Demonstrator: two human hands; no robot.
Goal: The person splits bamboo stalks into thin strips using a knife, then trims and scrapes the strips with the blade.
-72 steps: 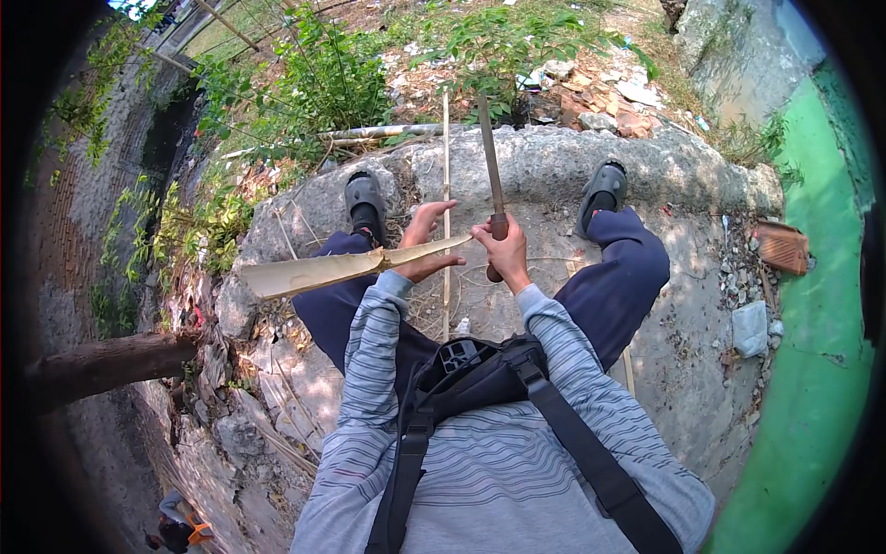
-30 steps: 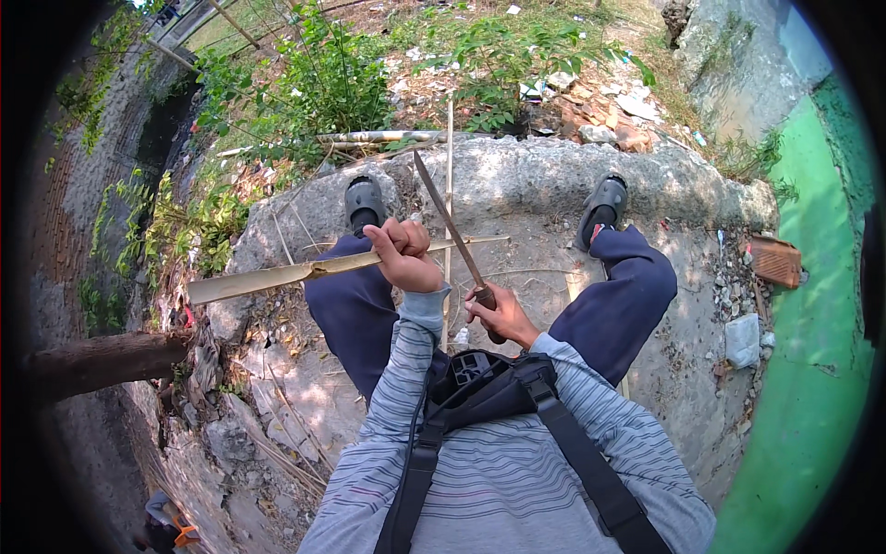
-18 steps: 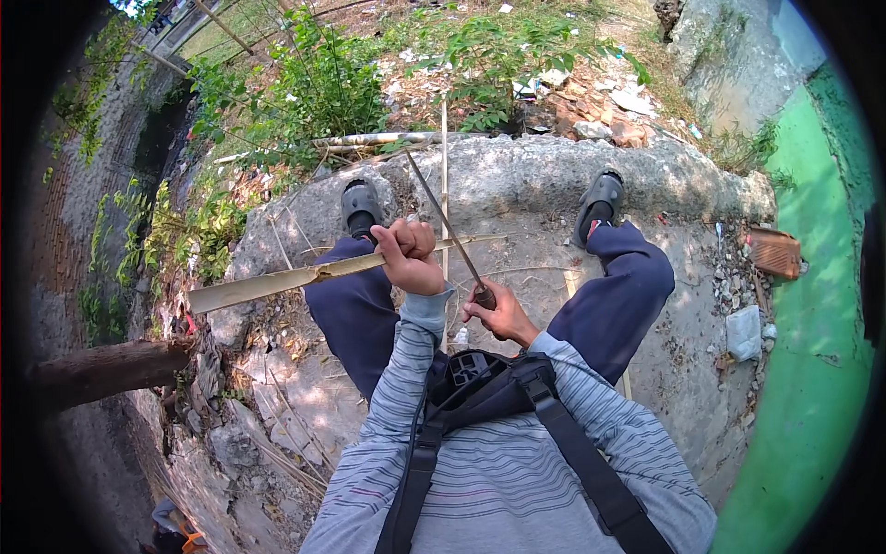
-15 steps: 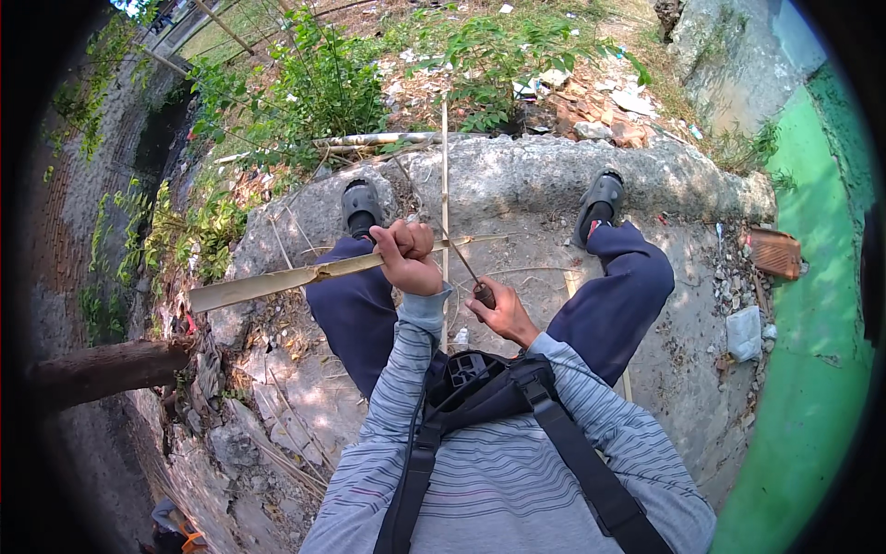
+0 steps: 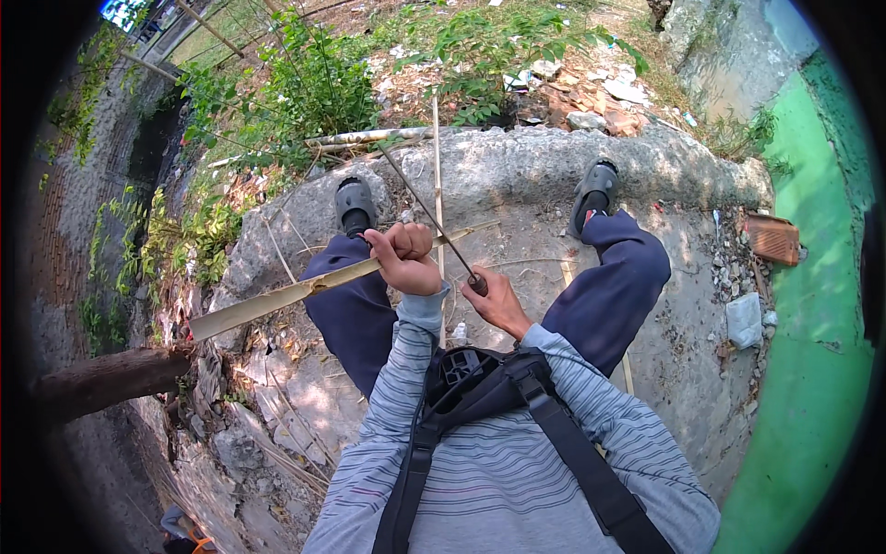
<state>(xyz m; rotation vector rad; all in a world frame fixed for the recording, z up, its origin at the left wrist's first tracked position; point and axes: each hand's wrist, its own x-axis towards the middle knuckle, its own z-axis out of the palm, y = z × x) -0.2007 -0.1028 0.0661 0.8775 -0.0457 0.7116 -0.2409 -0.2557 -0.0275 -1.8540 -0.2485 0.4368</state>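
My left hand is closed in a fist round a flat, pale bamboo strip. The strip's wide end sticks out to the left over my left knee, and its narrow end passes out to the right of the fist. In my right hand is the brown handle of a long, thin knife. Its dark blade slants away to the upper left and crosses the strip just right of my left fist. Whether the edge bites into the bamboo I cannot tell.
A long thin bamboo strip lies ahead between my feet, across a rough stone ledge. Leafy plants grow beyond it. A log juts in at left. At right are an orange-brown crate and a green wall.
The blade has swung so that its tip points farther away and to the left, showing more of its length. The strip's right end has risen slightly. My left fist keeps its grip.
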